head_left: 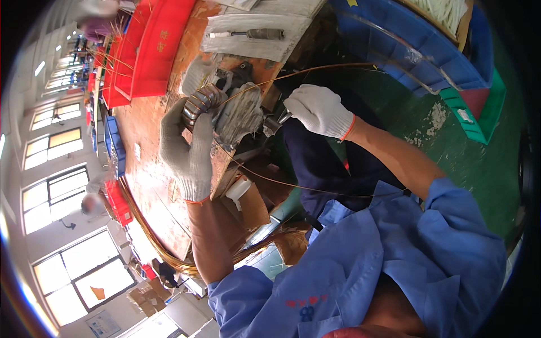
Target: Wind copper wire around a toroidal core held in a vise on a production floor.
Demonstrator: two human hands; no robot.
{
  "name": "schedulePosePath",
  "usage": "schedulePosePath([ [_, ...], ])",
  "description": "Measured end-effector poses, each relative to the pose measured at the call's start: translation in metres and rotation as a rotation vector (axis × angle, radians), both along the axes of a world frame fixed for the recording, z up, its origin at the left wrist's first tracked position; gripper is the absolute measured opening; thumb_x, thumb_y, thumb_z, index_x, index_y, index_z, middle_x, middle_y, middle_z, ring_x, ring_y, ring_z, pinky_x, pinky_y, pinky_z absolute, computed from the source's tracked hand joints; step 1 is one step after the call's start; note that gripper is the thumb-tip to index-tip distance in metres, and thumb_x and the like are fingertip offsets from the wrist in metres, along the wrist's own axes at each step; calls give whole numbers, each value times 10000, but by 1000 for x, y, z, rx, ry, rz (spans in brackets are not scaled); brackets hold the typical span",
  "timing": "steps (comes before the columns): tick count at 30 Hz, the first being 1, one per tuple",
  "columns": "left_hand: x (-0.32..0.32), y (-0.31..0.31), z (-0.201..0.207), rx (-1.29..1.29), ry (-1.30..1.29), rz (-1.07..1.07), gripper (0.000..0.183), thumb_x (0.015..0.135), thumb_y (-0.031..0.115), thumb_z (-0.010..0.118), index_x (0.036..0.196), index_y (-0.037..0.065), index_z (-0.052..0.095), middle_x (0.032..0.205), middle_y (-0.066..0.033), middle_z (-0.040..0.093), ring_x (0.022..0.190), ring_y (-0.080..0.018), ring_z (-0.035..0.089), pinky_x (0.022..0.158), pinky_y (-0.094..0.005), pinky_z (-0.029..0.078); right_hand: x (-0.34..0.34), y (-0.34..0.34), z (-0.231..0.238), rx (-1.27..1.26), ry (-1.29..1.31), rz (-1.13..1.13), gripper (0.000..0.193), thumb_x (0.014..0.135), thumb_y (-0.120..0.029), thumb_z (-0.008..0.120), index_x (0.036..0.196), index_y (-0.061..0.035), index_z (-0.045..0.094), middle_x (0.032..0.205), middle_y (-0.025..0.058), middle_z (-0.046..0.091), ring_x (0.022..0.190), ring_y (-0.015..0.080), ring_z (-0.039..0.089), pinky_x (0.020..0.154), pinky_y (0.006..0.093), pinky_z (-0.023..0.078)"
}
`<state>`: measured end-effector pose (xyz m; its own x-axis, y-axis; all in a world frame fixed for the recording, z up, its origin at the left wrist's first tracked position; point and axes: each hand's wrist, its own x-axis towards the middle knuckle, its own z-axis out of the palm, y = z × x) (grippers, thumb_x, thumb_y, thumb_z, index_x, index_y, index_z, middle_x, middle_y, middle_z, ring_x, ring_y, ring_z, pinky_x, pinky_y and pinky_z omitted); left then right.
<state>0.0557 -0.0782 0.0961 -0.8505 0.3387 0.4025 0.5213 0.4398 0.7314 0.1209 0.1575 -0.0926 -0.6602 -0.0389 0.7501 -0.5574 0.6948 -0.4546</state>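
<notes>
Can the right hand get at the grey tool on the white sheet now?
Probably not: the right hand grips a metal tool, and a coppery strand appears to cross its way to the grey tool.

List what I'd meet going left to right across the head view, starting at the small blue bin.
Small blue bin → gloved left hand with the wire-wound ring in its grip → metal-headed tool → gloved right hand → green bin.

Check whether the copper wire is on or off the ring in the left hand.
On. Several turns of wire wrap the ring. How far round they go, I cannot tell: the left hand hides part.
</notes>
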Motion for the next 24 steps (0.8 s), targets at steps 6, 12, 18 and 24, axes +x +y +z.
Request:
schedulePosePath([
  [6,-4,3,11,-81,-74,70,392,901,62,755,1261,-55,657,1051,-47,678,917,-100,563,867,-278,496,2,2,4,-50,-103,58,139,948,-187,633,1001,-103,730,840,74,684,789,312,669,663,419,549],
  [12,-5,18,41,-334,-2,24,425,893,139,795,1253,-40,658,1078,-90,695,981,-117,614,910,-299,518,2,3,7,-29,-17,82,133,842,-100,692,962,-45,679,806,86,623,730,289,630,630,399,519],
  [18,1,47,44,-507,-75,85,327,943,90,754,1234,-23,658,1083,-85,729,963,-109,655,879,-276,549,1,14,8,-51,-58,169,161,981,-230,604,1002,-142,737,828,60,670,800,292,677,672,418,556],
  [24,-8,17,50,-631,-202,28,392,936,92,779,1255,-59,608,1105,-86,730,998,-107,667,891,-277,554,-17,47,64,270,-614,436,261,1044,-364,559,1078,-211,767,883,81,740,862,326,728,705,464,570],
])
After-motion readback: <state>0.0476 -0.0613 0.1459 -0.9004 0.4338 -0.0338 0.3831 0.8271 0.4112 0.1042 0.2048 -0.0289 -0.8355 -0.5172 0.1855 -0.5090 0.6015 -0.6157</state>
